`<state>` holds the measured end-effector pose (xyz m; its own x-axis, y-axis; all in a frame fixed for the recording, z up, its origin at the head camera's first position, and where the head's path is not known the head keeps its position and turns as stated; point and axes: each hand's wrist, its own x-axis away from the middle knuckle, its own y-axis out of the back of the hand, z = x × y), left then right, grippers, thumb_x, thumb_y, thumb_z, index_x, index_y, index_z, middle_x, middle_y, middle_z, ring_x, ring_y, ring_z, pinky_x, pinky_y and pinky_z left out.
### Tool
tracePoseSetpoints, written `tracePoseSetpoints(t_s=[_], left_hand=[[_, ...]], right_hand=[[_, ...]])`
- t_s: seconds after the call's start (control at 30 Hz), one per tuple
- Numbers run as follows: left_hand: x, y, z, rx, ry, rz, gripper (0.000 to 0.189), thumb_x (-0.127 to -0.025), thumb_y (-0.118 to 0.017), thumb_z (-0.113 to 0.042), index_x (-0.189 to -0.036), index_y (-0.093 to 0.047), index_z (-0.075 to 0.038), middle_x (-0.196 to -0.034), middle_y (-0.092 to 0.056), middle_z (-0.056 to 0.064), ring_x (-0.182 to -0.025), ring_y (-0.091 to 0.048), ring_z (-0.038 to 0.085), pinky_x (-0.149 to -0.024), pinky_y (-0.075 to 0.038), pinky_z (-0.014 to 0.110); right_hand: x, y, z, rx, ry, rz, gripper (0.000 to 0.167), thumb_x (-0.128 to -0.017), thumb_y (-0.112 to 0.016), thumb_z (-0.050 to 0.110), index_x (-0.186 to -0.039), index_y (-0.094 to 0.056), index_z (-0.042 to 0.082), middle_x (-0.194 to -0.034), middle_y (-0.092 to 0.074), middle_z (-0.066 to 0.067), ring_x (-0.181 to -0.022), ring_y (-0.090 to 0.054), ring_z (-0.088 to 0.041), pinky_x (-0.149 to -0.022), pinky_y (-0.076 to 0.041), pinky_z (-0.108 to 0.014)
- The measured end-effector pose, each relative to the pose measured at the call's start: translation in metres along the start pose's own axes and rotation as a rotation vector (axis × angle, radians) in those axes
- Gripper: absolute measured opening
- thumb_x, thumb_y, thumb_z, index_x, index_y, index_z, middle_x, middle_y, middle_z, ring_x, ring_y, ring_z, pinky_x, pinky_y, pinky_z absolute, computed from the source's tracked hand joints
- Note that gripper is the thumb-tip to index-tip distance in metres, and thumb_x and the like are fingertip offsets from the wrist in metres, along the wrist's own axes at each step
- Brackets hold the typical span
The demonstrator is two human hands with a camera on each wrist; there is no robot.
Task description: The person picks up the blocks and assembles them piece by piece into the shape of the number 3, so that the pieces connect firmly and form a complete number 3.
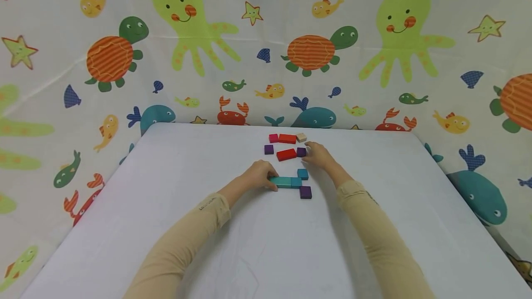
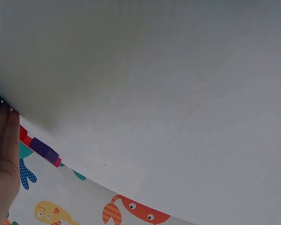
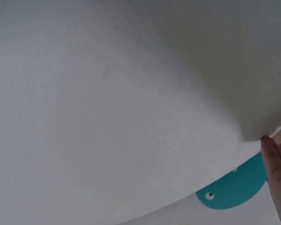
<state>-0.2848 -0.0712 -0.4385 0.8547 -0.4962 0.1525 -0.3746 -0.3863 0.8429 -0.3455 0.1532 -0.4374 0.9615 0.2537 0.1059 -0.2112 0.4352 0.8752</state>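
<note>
In the head view my left hand (image 1: 258, 175) grips the left end of a long teal block (image 1: 281, 182), fingers on the far side and thumb on the near side. A blue block (image 1: 296, 182) adjoins its right end. My right hand (image 1: 319, 156) holds a small dark purple block (image 1: 301, 152) between thumb and fingers, at the right end of a tilted red block (image 1: 287, 155). The left wrist view shows the left fingers (image 2: 8, 136) beside a green-teal edge; in the right wrist view the right fingers (image 3: 272, 157) are at the frame's edge.
Another blue block (image 1: 302, 174) and a purple block (image 1: 305, 192) lie near the teal one's right end. Farther back are a second purple block (image 1: 269, 149), a pink block (image 1: 273, 138), a long red block (image 1: 287, 139) and a beige block (image 1: 301, 137). A patterned cloth (image 1: 266, 91) hangs behind the white table (image 1: 166, 165).
</note>
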Motion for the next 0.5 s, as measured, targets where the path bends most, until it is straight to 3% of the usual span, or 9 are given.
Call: tracePoseSetpoints(t_s=[0.27,0.5], left_hand=[[0.0005,-0.0012,-0.0011,0.01,0.017,-0.002,0.041,-0.074,-0.08,-0.023,-0.11,-0.071,-0.008,-0.098,-0.071,0.005,-0.084,-0.058,0.014,-0.074,-0.051,0.022],[0.0012,0.0007,-0.0009,0.004,0.012,-0.005,0.04,-0.074,-0.081,-0.023,-0.11,-0.071,-0.008,-0.097,-0.071,0.005,-0.085,-0.058,0.014,-0.074,-0.052,0.023]], right_hand=[[0.0007,-0.0016,-0.0007,-0.025,-0.058,0.004,0.064,-0.088,-0.065,0.017,-0.141,-0.035,-0.003,-0.138,-0.045,-0.027,-0.128,-0.044,-0.037,-0.108,-0.035,-0.046],[-0.0011,-0.0006,0.0006,0.01,-0.017,0.002,0.053,-0.091,-0.061,0.014,-0.138,-0.042,-0.001,-0.136,-0.048,-0.026,-0.126,-0.047,-0.037,-0.106,-0.038,-0.046]])
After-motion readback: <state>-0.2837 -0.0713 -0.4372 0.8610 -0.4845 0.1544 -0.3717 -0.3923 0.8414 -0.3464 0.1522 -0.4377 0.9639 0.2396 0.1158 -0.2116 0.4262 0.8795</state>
